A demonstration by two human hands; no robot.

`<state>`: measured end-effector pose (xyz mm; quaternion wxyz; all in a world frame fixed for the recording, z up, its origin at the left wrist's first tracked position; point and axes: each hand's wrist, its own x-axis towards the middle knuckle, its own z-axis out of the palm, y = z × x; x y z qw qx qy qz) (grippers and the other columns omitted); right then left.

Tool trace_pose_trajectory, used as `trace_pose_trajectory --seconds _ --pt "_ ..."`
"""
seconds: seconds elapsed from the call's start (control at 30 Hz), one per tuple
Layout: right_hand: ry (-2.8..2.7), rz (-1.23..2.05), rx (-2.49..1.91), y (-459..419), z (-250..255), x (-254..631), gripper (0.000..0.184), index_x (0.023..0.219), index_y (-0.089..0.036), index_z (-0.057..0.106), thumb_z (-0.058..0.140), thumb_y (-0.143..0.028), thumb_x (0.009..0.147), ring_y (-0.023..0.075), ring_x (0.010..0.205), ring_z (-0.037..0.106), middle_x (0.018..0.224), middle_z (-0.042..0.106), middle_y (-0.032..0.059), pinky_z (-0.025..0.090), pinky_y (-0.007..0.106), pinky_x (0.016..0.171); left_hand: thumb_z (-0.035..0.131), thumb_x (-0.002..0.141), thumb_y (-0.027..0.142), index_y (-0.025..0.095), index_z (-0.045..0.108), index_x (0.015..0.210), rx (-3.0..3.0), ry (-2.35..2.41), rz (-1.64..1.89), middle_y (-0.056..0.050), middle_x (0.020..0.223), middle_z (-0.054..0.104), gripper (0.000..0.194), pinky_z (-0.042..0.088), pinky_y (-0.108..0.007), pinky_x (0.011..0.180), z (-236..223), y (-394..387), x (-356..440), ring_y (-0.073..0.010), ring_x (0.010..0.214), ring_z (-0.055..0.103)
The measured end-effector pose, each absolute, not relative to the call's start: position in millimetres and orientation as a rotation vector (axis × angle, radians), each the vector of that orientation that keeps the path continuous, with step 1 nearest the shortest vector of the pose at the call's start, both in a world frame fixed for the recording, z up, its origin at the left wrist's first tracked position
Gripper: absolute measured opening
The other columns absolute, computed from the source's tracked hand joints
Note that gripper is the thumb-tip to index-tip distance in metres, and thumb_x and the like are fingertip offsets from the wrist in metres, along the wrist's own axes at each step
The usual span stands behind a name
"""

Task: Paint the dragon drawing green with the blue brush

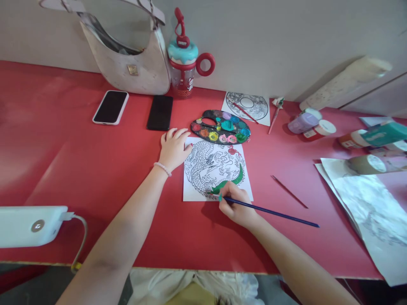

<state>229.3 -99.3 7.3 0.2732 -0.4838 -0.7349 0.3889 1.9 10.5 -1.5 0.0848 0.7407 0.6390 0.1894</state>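
Note:
A white sheet with a printed dragon drawing point(203, 165) lies flat on the red table; part of the dragon's body is green and a patch near its upper right is red. My left hand point(174, 148) rests at the sheet's upper left corner, fingers spread. Held in my right hand point(234, 203) is a long dark blue paintbrush point(273, 210), its tip near the lower end of the green stretch. The fingers partly hide that tip. Just beyond the sheet sits a black paint palette point(205, 113) with blobs of many colours.
Behind the palette lie a second printed sheet point(260, 108) and thin brushes; another brush point(289, 191) is to the right. Several paint bottles point(305, 120) and papers point(378, 212) occupy the right side. Phones point(111, 107), a handbag point(136, 72), a cup point(183, 72) and a power bank point(28, 226) are leftward.

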Motion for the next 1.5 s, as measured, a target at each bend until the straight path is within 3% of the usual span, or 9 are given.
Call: trace_pose_trajectory --seconds 0.63,1.5 --pt "-1.944 1.144 -1.225 -100.3 4.6 231.6 0.014 0.08 -0.024 0.041 0.049 -0.013 0.076 0.0096 0.046 0.039 0.057 0.047 -0.0065 0.032 0.021 0.045 0.057 0.092 0.027 0.025 0.06 0.129 2.215 1.902 0.564 -0.005 0.144 0.055 0.038 0.03 -0.056 0.11 -1.2 10.6 2.0 -0.0332 0.135 0.039" --pt "-2.033 1.043 -1.233 -100.0 5.7 227.4 0.011 0.074 -0.024 0.039 0.047 -0.016 0.073 0.0099 0.047 0.042 0.056 0.048 -0.0049 0.034 0.02 0.045 0.057 0.091 0.027 0.025 0.059 0.13 2.208 1.903 0.568 -0.004 0.144 0.055 0.038 0.03 -0.057 0.11 -1.4 10.8 2.4 -0.0334 0.135 0.039"
